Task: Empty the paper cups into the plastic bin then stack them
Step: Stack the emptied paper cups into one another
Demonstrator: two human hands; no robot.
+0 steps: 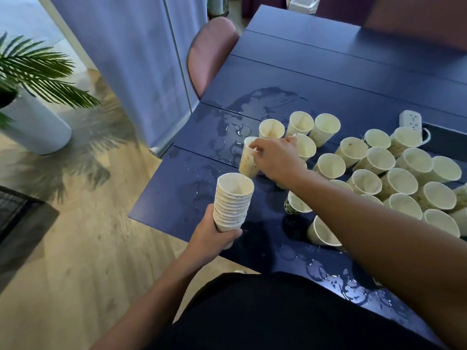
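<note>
Stack point(233, 202): nested paper cups, white with ribbed rolled rims showing one under another, tilted mouth-up above the near-left edge of the table point(328, 72); likely held there so the next cup can drop straight in.
Left hand point(214, 238): grip wrapped round the bottom of the stack, thumb across the front, carrying it from below.
Single cup point(249, 157): just beyond the stack, speckled paper wall, tapered, standing about upright; whether it is lifted off the table I cannot tell.
Right hand point(276, 157): reaches across from the right of the stack, grip pinched on the single cup's rim, fingers at the lip so the wall is not crushed.
Loose cups point(379, 178): many, crowded to the right of the stack and beyond it, open mouths up, pale insides, some leaning on neighbours; they look empty, so the step in hand seems to be stacking.
Bin: not seen in this view.
Table: dark blue, smooth planks with seams, wet with puddles and ring marks beyond the stack and to its near right.
Power strip point(410, 120): white, far right of the stack, behind the loose cups.
Chair point(209, 49): mauve, padded, beyond the stack at the table's far-left edge.
Plant point(38, 69): green fronds in a white pot, far left of the stack, on the wooden floor.
</note>
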